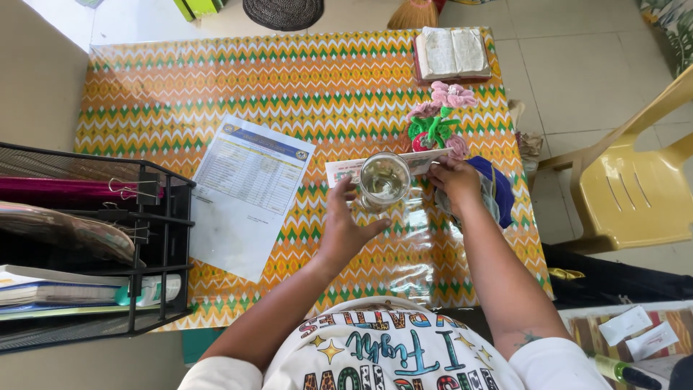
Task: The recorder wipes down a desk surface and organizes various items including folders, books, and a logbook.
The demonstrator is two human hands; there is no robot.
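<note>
At the left edge of the bench (144, 79), which was covered in an orange, green and yellow zigzag cloth, stood a black wire file rack (155, 253) loaded with folders and books, and just right of it lay a printed sheet of paper (245, 195), tilted, with its upper part a table of rows. Further right, toward the middle of the near edge, the left hand (343, 227) rested low on the cloth with fingers spread and nothing gripped, its fingertips beside the left wall of a clear drinking glass (385, 179); whether they actually touched the glass could not be told. The glass stood upright, seen from straight above, its long axis pointing up at the camera, so it lay just up and to the right of the left hand and just left of the right hand (456, 180). Both hands were about equally near it, 1 on each side. The right hand was curled over a blue cloth (498, 189) near the right edge and seemed to pinch the end of a white paper strip (346, 170) running behind the glass. Behind that hand stood a small knitted flower pot (437, 123), and at the far right corner lay an open book (452, 54).
</note>
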